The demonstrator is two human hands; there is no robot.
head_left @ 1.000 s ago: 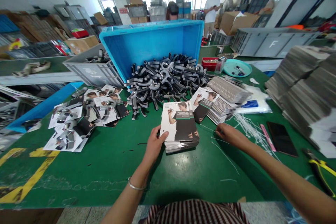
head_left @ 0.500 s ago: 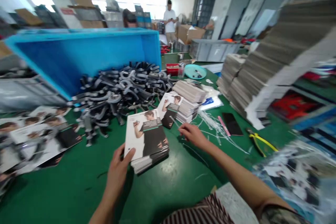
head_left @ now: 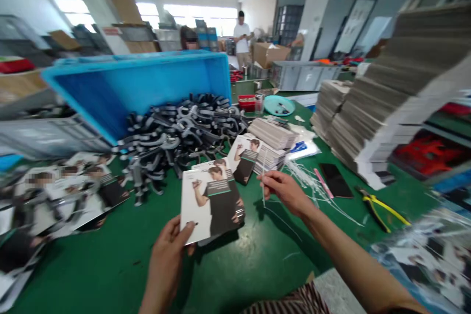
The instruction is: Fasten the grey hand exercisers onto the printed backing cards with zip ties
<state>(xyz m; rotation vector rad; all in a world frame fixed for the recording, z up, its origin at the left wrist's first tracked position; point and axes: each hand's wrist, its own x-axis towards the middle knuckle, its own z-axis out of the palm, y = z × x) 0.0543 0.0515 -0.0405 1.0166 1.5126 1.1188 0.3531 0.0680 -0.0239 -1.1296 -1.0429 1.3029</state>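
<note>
My left hand grips the lower left corner of a printed card showing a person in black, lifted off the small stack of cards under it. My right hand pinches a thin white plastic tie that stands upright just right of the card. A heap of dark grey hand-grip exercisers spills from a tipped blue crate behind the card.
Finished carded grips lie at the left. More card stacks and loose white ties sit right of centre, then a black phone, yellow cutters and tall card piles. A person stands far back.
My left hand has lifted the top card off the stack. My right hand picked a white tie from the table and raised it beside the card. The view swung to the right.
</note>
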